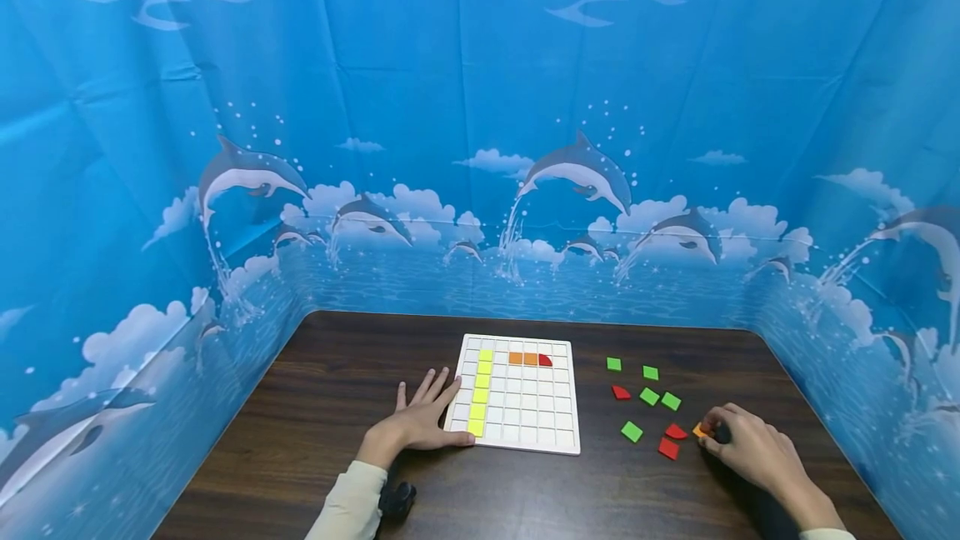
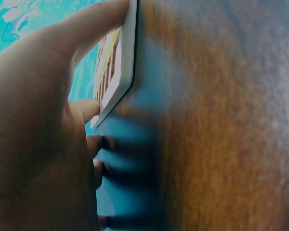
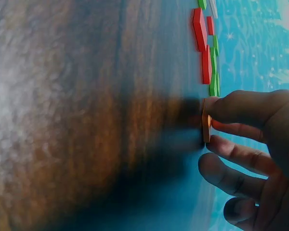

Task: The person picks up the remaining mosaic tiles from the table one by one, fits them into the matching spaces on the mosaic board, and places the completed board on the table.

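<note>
A white grid board lies on the table, with a column of yellow square tiles near its left side. Two orange squares and a red rounded tile sit in an upper row. My left hand is spread at the board's left edge, its thumb touching the lower left corner; the left wrist view shows the thumb along the board's side. Off to the right, my right hand pinches an orange tile between thumb and fingers, at the table surface.
Several loose green squares lie between the board and my right hand. Among them are red pieces, one of them a square. A blue dolphin-print curtain stands around the back and sides of the dark wooden table.
</note>
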Tool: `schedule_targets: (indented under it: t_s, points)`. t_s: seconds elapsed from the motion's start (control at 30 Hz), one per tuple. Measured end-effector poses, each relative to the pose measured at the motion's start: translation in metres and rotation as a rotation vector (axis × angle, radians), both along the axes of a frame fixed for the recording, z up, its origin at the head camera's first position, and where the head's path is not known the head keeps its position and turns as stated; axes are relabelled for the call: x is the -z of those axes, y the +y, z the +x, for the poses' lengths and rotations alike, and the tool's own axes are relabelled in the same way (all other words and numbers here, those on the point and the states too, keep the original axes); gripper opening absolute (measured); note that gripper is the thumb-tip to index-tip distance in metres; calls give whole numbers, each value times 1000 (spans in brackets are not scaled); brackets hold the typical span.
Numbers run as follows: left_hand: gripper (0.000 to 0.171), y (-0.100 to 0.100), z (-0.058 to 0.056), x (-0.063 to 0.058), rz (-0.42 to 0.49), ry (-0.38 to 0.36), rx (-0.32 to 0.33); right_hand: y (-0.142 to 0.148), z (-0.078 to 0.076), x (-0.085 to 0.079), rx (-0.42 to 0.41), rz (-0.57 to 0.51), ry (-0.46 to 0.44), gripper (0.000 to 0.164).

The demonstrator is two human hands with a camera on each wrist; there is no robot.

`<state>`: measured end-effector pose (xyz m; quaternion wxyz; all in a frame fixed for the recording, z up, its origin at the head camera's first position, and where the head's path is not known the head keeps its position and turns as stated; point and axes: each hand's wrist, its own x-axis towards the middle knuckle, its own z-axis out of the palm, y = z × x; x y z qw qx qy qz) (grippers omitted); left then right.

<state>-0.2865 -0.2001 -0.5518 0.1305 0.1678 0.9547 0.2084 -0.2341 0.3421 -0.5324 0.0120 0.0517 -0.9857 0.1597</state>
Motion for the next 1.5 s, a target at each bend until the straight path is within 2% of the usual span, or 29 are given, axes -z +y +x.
schedule_targets:
  t_s: [0.13, 0.23, 0.47, 0.57, 0.7, 0.8, 0.87, 0.93, 1.07, 1.2, 1.4, 1.5]
  points:
    - [121, 1, -2, 2, -7, -9, -15, 2, 0, 2, 5, -4, 15, 16]
    - [118, 2, 0, -4, -30, -24, -15, 2, 1, 2, -4, -4, 33, 13]
    - [120, -1, -2, 5, -2, 2, -2, 1, 3, 2, -1, -6, 50, 10]
    - [117, 0, 0, 2, 8, 14, 8, 1, 3, 2, -3, -23, 60, 9]
    - [117, 2, 4, -8, 0, 5, 11, 0, 1, 3, 2, -24, 79, 9]
    - [118, 1, 3, -9, -17, -18, -3, -3, 0, 4, 2, -22, 99, 9]
    - [118, 0, 1, -3, -22, -17, -8, -7, 0, 5, -2, -25, 127, 10]
    - [119, -1, -2, 3, -24, -14, -13, -10, -1, 5, -10, -36, 160, 11]
    - [120, -2, -4, 4, -9, 16, -5, -20, -4, 1, -37, -90, 227, 12]
    - [119, -1, -2, -2, -22, 0, 0, -34, -8, -6, -67, -148, 254, 15]
    - [114, 2, 8, -16, -13, -17, 13, -61, -15, -14, -119, -205, 305, 18]
    - [114, 1, 8, -11, 5, -8, 18, -76, -20, -16, -149, -226, 324, 17]
